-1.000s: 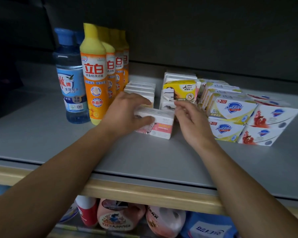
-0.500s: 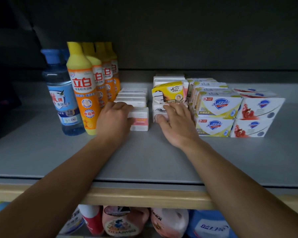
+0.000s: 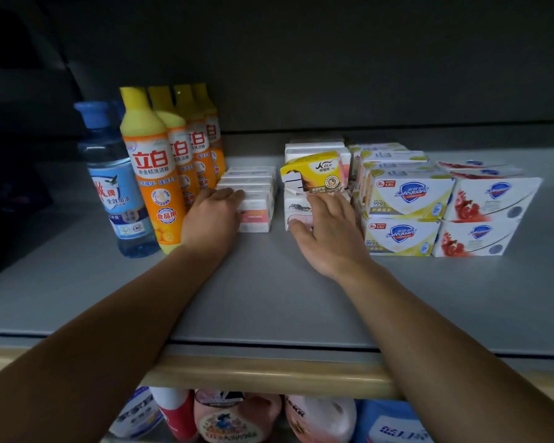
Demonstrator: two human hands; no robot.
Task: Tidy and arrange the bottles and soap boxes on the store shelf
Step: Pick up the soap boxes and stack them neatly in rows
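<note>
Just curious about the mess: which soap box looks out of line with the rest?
The yellow box atop the middle stack, sitting tilted above the right hand; every other box lies flat and squared.

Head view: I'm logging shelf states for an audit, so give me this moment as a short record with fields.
left hand: rests on the front white-and-pink soap box
right hand: fingers flat against the white soap box stack
on top of that stack: tilted yellow soap box
far left: blue clear bottle, row of orange bottles
surface: grey shelf
</note>
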